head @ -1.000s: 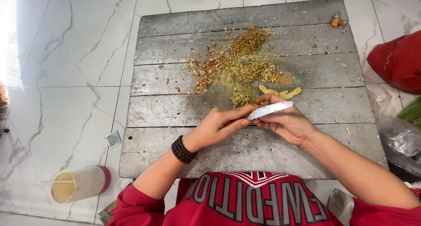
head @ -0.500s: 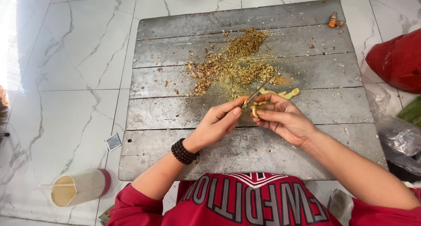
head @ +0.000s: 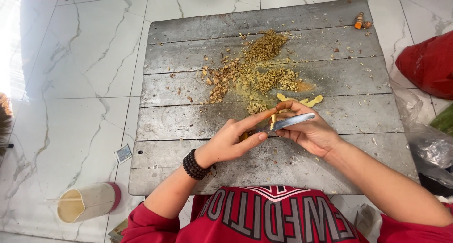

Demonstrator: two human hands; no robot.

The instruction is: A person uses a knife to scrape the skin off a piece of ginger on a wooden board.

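Small yellow root piece [head: 272, 119] pinched in left hand [head: 231, 141] fingertips, just above near-centre of bench [head: 155, 144]. Right hand [head: 311, 132] closed around knife [head: 291, 122], blade lying left-right, tip touching the piece.

grey weathered board [head: 188, 125], yellow-brown peelings [head: 255, 75], white grey-veined marble floor [head: 71, 82], black bead bracelet [head: 192, 164], red shirt [head: 264, 219]

Flat silver knife blade [head: 292, 122] now lies near level, pointing right; half a second ago it angled upward. Left hand [head: 231, 141] thumb has extended along the small yellow root piece [head: 272, 119].
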